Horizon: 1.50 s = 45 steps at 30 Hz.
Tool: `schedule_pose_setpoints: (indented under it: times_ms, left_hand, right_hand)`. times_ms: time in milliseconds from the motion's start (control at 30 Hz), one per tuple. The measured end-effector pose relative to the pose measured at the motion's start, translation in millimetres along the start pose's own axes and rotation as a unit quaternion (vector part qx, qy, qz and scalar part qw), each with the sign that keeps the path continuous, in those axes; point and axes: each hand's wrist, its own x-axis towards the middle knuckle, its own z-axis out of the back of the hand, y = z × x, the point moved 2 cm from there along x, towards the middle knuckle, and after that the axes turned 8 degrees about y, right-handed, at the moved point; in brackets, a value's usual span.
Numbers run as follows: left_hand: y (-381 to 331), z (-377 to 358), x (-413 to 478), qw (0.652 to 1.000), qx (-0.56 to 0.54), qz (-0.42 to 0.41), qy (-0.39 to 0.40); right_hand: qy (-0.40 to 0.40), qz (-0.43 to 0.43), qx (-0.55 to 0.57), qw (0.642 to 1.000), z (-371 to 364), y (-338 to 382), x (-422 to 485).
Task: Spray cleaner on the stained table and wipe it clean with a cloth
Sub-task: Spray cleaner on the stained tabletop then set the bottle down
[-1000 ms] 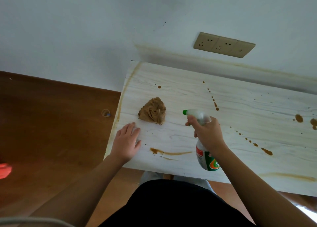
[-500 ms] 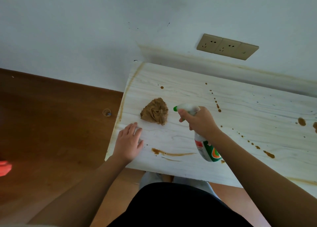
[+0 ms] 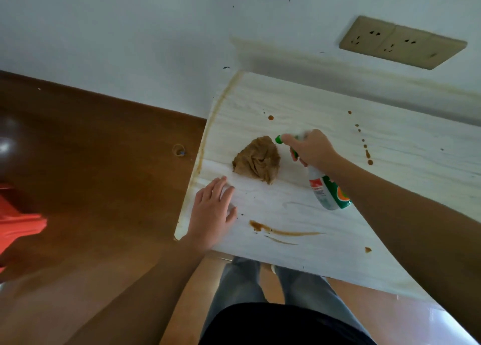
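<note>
White wood-grain table (image 3: 416, 141) sits against the wall, brown spill marks across it. Crumpled brown cloth (image 3: 257, 159) lies on the left part of the table, between the 2 hands, touching neither. Left hand (image 3: 212, 212) is flat on the near-left corner, fingers straight, holding nothing. Right hand (image 3: 309, 149) is wrapped tight around the spray bottle (image 3: 330, 191) neck. Bottle tilted, green nozzle (image 3: 278, 139) just beside the cloth. 1 long brown streak (image 3: 281, 231) near the front edge. Trail of small drops (image 3: 367, 154) right of the right hand.
</note>
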Motion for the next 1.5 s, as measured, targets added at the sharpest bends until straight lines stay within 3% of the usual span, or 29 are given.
schedule_pose_setpoints:
  times_ms: [200,333,500,733,900,1067,1233,1400,1500]
  left_hand:
    - [0.5,-1.0,0.5,1.000,0.001,0.003,0.002]
    - [0.6,-0.6,0.7,1.000,0.005,0.002,-0.004]
    - [-0.9,-0.2,0.7,1.000,0.010,0.003,-0.004]
    - [-2.0,2.7,1.1,1.000,0.012,0.003,0.006]
    - [-3.3,3.9,1.7,1.000,0.019,0.004,0.015]
    - [-4.0,2.8,1.0,0.999,0.025,0.007,0.019]
    - [-5.3,2.8,1.3,0.999,0.030,0.009,0.024]
    - [-6.2,2.9,2.0,0.999,0.033,0.014,0.029]
    - [-6.8,3.7,1.9,0.999,0.031,0.018,0.033]
  right_hand:
    - [0.037,0.024,0.029,0.999,-2.0,2.7,-0.1]
    - [0.015,0.048,-0.006,0.999,1.1,7.2,-6.9]
    - [0.116,0.069,0.005,0.991,7.2,9.6,-29.3]
    - [0.022,0.049,0.015,0.998,10.4,-8.0,-58.3]
    - [0.040,0.038,0.072,0.996,17.7,-28.4,-72.7]
    - [-0.054,0.007,0.092,0.994,17.9,-39.8,-84.7]
    - [-0.012,0.025,0.125,0.992,20.6,-34.5,-95.3]
    - [-0.087,-0.009,0.143,0.986,19.2,-40.7,-98.5]
    - [-0.077,-0.008,0.124,0.989,20.7,-41.8,-98.1]
